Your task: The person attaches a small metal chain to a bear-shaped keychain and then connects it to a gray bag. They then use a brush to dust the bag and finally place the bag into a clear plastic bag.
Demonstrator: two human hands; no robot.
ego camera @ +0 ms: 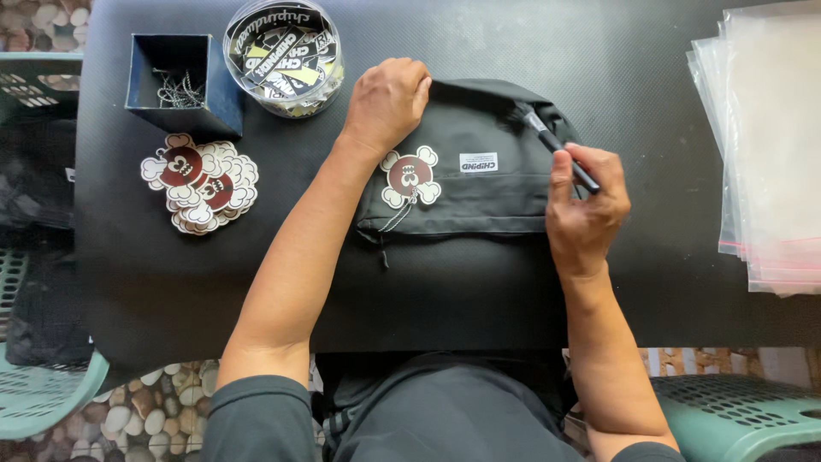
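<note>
Landmark = black backpack (pixel 466 184), mid-table.

- Small white rectangular sewn label (pixel 478 162) w/ dark print: on backpack front, upper centre.
- Die-cut hang tag (pixel 410 177), cream lobed outline w/ dark red round middle: on backpack front, just left of the white label, hung on a thin chain.
- Stack of the same cream/dark red tags (pixel 201 181): on table well left of backpack.
- Round clear plastic tub (pixel 283 55) of black, white & yellow stickers: upper left of backpack.
- Small square dark blue box (pixel 182 81), open top, metal chains inside: further left, touching the tub.
- Pile of clear plastic bags (pixel 767 145), thin pink edge strip at bottom: far right of backpack.
</note>
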